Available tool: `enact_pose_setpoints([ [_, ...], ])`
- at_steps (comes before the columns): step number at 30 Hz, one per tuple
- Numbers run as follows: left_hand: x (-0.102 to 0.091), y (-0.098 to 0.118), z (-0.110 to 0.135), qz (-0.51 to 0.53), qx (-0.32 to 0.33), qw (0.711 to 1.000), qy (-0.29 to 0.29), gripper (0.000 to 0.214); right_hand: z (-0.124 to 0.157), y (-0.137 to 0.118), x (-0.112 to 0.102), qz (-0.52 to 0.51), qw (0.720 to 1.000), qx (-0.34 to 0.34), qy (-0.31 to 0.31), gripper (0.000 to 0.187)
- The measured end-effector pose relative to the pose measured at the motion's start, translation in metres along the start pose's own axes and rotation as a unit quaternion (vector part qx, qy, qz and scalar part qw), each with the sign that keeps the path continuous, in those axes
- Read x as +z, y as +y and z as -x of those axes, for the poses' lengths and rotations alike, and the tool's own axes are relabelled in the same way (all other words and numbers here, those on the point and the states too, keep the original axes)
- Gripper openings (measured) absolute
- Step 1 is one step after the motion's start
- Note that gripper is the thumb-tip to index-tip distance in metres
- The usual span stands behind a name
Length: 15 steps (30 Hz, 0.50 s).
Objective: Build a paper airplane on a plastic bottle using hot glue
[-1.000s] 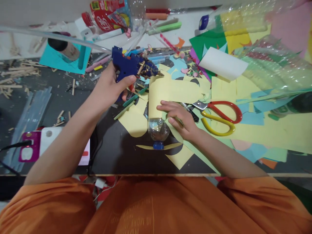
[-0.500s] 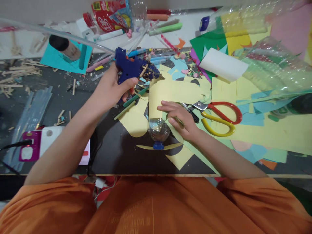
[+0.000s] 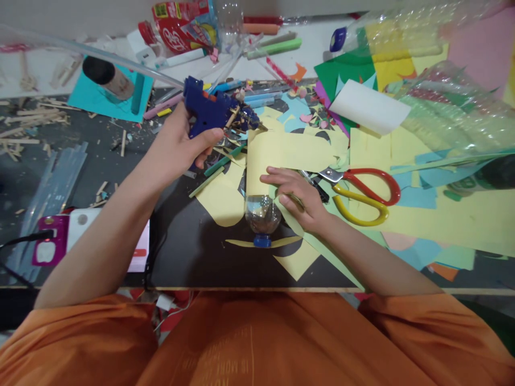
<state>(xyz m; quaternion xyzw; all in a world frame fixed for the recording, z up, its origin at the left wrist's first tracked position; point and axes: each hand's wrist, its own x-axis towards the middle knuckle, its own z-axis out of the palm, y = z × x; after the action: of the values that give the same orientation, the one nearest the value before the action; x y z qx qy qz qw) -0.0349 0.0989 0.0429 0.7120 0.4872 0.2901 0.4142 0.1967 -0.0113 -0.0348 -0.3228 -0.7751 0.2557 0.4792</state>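
My left hand [image 3: 181,136] is closed round the handle of a dark blue hot glue gun [image 3: 207,110], a clear glue stick jutting from its back. The gun's nozzle is close to the upper left edge of a yellow paper strip [image 3: 289,150]; whether it touches, I cannot tell. That strip curls over a clear plastic bottle [image 3: 262,212] lying with its blue cap towards me. My right hand [image 3: 300,195] rests on the paper and the bottle's right side, fingers stretched and slightly apart. Beside it lie scissors [image 3: 364,198] with one red and one yellow handle.
Paper scraps [image 3: 434,214] cover the right side. A rolled white paper [image 3: 370,107] and clear bottles lie behind. At left are loose glue sticks [image 3: 52,198], wooden stick pieces [image 3: 36,120], a phone [image 3: 139,252] and a pink charger [image 3: 50,241]. A red-labelled bottle [image 3: 185,24] lies at the back.
My left hand has drawn the glue gun slightly to the left, away from the yellow paper. My right hand, the paper and the bottle have stayed in place.
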Motion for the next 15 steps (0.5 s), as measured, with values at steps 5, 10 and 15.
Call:
enact_pose_setpoints([
  [5,-0.004,-0.008,0.000,0.013,0.001,1.000,-0.005,0.069,0.000,0.000,0.000,-0.008,1.000,-0.004,0.013,0.011],
  [10,-0.009,-0.004,0.002,-0.058,-0.011,0.998,0.003,0.073,0.000,0.000,-0.001,0.006,1.000,-0.008,0.000,0.011],
  [15,-0.012,0.003,0.010,-0.133,0.007,0.991,0.003,0.070,0.000,0.000,-0.001,0.004,1.000,-0.005,-0.004,0.010],
])
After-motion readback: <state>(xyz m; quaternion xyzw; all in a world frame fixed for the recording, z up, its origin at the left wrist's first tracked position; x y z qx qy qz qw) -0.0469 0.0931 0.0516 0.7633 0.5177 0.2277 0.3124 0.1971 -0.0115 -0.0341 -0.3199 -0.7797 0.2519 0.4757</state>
